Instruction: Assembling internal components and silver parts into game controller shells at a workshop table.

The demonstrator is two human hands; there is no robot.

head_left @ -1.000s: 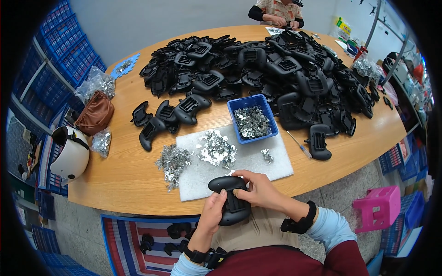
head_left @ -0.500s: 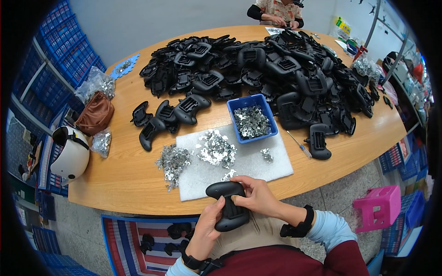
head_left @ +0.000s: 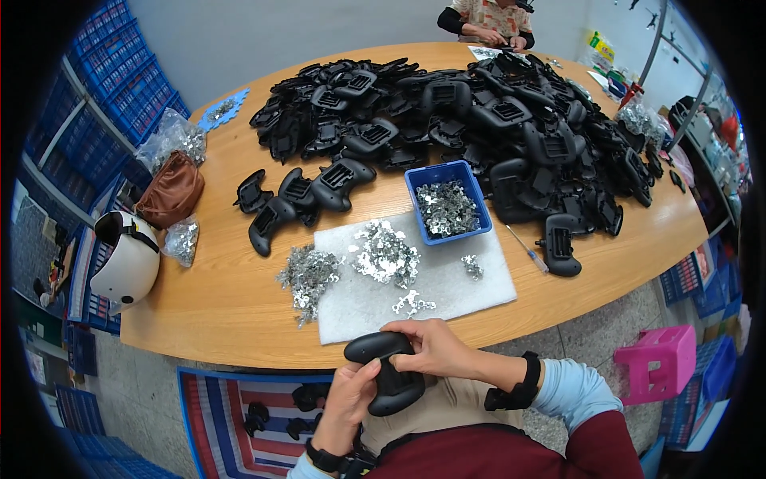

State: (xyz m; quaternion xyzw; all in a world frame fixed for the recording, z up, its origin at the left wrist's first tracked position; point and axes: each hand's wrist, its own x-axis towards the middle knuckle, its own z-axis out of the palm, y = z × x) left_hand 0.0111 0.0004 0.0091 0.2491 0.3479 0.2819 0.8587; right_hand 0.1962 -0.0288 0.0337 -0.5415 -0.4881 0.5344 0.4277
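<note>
Just beyond the table's near edge, above my lap, I hold a black game controller [head_left: 392,389] in both hands. My left hand [head_left: 345,401] is closed round its left side, the thumb resting on the middle. From the right, my right hand [head_left: 435,349] grips the upper part, its thumb pressed to the centre. Whether a small part sits under the thumbs is hidden. Ahead lies a white foam mat [head_left: 479,297] bearing small shiny metal clips [head_left: 388,254] in loose heaps. A blue bin [head_left: 455,238] of similar metal pieces stands at the mat's far edge.
A big heap of black controller shells [head_left: 503,112] covers the table's far side. A screwdriver-like tool [head_left: 528,249] lies right of the mat. At left are a brown bag [head_left: 167,190] and white helmet [head_left: 126,267]. Across the table, another person's hands [head_left: 495,37] work. A pink stool [head_left: 658,363] stands at right.
My hands and the controller have shifted slightly down and left in the picture, while the table scene has slid a little right. Both hands keep their hold.
</note>
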